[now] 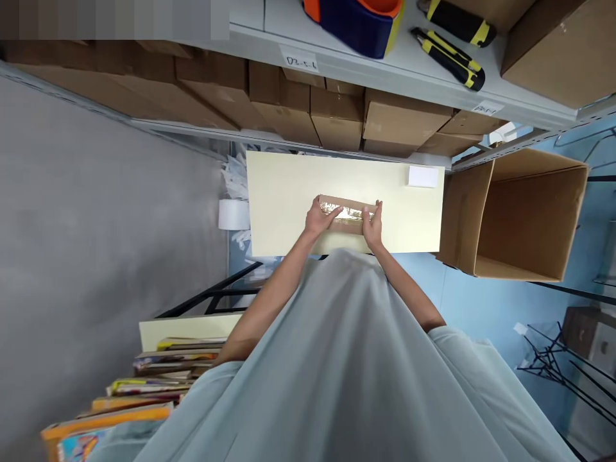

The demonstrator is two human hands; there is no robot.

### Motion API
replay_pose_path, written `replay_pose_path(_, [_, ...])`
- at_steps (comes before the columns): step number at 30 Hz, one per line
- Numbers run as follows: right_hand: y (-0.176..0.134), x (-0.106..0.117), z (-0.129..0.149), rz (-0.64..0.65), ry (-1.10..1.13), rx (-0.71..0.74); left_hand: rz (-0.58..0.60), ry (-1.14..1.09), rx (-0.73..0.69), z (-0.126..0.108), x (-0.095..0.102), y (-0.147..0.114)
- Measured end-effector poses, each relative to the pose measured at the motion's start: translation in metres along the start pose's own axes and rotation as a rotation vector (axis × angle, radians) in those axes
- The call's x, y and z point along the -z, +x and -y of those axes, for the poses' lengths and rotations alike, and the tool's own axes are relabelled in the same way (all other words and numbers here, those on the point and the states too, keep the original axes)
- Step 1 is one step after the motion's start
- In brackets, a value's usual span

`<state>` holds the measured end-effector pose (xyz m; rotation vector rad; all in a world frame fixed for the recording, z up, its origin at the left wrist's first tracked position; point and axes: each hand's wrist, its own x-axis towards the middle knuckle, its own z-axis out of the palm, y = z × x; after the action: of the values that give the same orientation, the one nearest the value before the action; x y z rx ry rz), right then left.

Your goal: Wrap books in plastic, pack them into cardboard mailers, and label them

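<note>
A small flat cardboard box is held between both hands above a cream tabletop. Shiny clear tape runs lengthwise along its upper face. My left hand grips the box's left end, the thumb lying over the tape. At the opposite end my right hand has its thumb on the top face and its fingers round the far side. The underside of the box is hidden. Near the table's back right corner lies a small white box or stack of labels.
A metal shelf full of cardboard boxes spans the back, with two utility knives and a blue-orange tape dispenser on top. A large open carton stands right of the table. Books are stacked lower left, beside a grey wall.
</note>
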<state>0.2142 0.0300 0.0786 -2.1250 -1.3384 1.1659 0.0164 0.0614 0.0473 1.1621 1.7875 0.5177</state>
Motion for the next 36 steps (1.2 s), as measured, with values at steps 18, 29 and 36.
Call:
replay_pose_path(18, [-0.013, 0.017, -0.014, -0.02, 0.019, -0.119, -0.155, 0.173, -0.077, -0.013, 0.004, -0.032])
replay_pose_path(29, [-0.02, 0.01, -0.012, 0.119, -0.206, -0.011, -0.07, 0.146, -0.025, -0.014, -0.003, -0.036])
replay_pose_path(36, [-0.024, 0.049, -0.039, -0.088, -0.193, 0.157, -0.115, 0.193, -0.157, -0.026, 0.013, -0.046])
